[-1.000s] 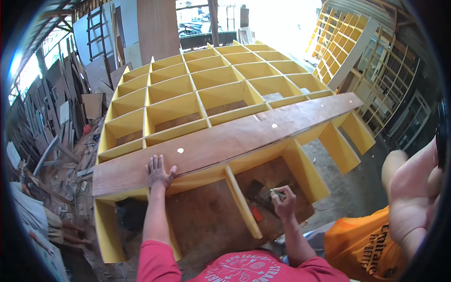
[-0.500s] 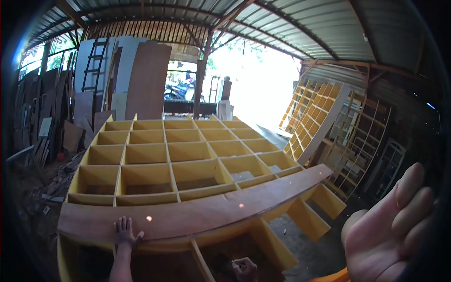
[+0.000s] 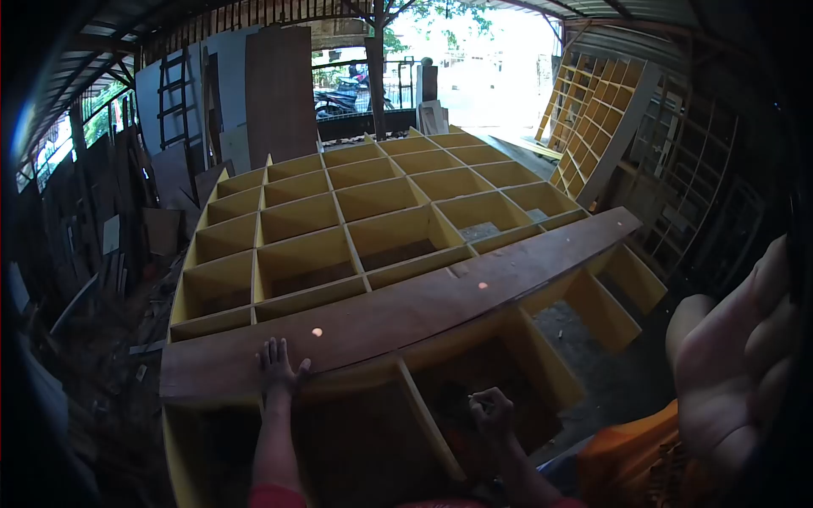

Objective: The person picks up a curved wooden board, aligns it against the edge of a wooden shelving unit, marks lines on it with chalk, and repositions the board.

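Note:
My left hand [image 3: 279, 371] lies with its fingers spread on the near left part of a long brown board [image 3: 398, 306]. That board rests across a large yellow wooden grid frame [image 3: 343, 218]. Over an open compartment near the frame's front, my right hand [image 3: 491, 408] is closed around a small, thin, pen-like object [image 3: 472, 398]; its details are too dark to make out. Pale round spots show on the board, one of them just right of my left hand.
At the right edge is another person's hand [image 3: 728, 356], large and close, beside an orange shirt [image 3: 631, 453]. Sheets and a ladder [image 3: 174, 102] lean at the back left. Another yellow grid [image 3: 597, 114] stands at the back right. Scraps litter the left floor.
The view tilted up, then partly down again, so the frame shifted within it. My left hand stays flat on the board and my right hand stays closed over the compartment.

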`<state>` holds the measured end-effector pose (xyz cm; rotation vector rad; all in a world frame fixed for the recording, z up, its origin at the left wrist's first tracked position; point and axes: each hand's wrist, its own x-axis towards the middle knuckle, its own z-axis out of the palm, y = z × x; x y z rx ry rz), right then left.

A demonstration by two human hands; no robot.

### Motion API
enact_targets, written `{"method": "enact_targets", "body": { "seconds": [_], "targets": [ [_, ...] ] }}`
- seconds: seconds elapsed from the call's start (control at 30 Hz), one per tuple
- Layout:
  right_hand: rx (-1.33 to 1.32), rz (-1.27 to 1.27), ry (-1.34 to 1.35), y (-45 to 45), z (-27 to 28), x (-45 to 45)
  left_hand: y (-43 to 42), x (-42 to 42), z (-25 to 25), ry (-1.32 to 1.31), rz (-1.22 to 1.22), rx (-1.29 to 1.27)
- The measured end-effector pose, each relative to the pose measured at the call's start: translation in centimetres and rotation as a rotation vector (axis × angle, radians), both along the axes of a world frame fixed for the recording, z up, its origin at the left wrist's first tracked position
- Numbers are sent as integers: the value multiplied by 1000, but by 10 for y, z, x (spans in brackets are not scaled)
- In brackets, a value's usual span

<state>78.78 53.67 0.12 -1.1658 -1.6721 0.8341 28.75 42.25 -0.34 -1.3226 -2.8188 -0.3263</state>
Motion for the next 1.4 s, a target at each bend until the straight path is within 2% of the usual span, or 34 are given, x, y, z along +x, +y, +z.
{"method": "enact_targets", "body": {
  "seconds": [0.1, 0.3, 0.6, 0.93, 1.2, 1.4],
  "targets": [
    [105, 22, 13, 4, -5, 5, 2, -6, -11, 33, -6, 4],
    [56, -35, 21, -8, -3, 11, 1, 1, 2, 29, 14, -68],
    [37, -56, 51, -29, 8, 26, 3, 0, -3, 49, 29, -79],
    [110, -202, 17, -25, 31, 65, 2, 3, -4, 47, 34, -52],
    [151, -177, 135, 93, 38, 110, 22, -4, -10, -34, 119, -30],
    [314, -2, -26, 233, 53, 151, 93, 30, 0, -95, 516, -169]
  ]
}}
